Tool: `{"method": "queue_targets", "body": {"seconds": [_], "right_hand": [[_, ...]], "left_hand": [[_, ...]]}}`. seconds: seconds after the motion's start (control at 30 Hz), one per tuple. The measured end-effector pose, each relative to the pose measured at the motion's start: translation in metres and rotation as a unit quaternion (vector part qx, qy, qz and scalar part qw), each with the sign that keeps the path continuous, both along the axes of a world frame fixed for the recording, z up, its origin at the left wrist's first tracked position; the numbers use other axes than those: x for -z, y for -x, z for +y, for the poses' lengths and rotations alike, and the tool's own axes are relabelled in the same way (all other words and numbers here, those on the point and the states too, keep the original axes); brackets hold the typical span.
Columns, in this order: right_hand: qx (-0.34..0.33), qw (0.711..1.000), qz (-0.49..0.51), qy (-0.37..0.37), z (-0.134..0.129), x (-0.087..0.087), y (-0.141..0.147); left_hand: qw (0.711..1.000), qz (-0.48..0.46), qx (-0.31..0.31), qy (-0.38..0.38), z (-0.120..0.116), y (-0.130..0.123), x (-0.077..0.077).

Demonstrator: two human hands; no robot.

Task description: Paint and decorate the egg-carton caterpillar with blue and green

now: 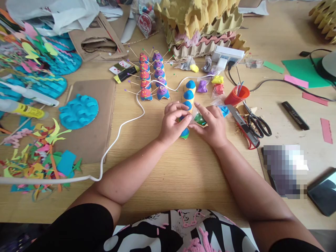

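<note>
An egg-carton strip [189, 91] stands upright on the table in front of me, its cups topped with blue clay domes and the nearest one green around its base. My left hand [174, 120] reaches over the strip's near half and hides some cups. Its thumb and fingertips are pressed together; what they pinch is too small to make out. My right hand [214, 124] is just right of the strip, thumb and index finger around a clear plastic bag of green clay [200, 119]. A bag of blue clay [224, 111] lies beside its knuckles.
Two decorated carton strips, red [145, 75] and purple [159, 73], bristle with pin-tipped sticks. A white cable [123, 122] crosses the table. On the right are an orange cup [237, 94], a utility knife [244, 126] and scissors [258, 122]. Paper scraps [39, 157] lie left.
</note>
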State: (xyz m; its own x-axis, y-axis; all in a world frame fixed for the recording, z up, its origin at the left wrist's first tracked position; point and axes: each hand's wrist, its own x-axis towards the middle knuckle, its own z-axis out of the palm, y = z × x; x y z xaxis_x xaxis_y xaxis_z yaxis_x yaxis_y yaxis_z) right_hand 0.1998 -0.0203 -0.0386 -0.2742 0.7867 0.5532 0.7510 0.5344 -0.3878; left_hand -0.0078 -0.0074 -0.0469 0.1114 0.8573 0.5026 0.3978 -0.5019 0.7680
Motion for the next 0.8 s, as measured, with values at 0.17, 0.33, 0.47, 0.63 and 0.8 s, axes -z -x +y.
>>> {"method": "queue_targets", "body": {"seconds": [0.17, 0.33, 0.47, 0.63, 0.8], "right_hand": [[0.001, 1.0, 0.022, -0.022, -0.002, -0.003, 0.003], [0.005, 1.0, 0.0, -0.001, -0.005, -0.006, 0.002], [0.051, 0.998, 0.031, -0.024, -0.01, -0.011, 0.004], [0.033, 0.996, 0.07, -0.041, -0.014, -0.014, 0.011], [0.003, 0.993, 0.111, -0.044, -0.012, -0.016, 0.018]], "left_hand": [[1.0, -0.005, 0.007, 0.012, 0.0, -0.001, 0.001], [0.999, 0.012, 0.013, -0.041, -0.002, -0.003, -0.002], [0.998, 0.022, -0.008, -0.055, -0.001, -0.002, -0.003], [0.993, 0.046, -0.02, -0.106, -0.003, -0.002, -0.002], [0.985, 0.07, -0.026, -0.154, -0.007, -0.004, -0.003]]}}
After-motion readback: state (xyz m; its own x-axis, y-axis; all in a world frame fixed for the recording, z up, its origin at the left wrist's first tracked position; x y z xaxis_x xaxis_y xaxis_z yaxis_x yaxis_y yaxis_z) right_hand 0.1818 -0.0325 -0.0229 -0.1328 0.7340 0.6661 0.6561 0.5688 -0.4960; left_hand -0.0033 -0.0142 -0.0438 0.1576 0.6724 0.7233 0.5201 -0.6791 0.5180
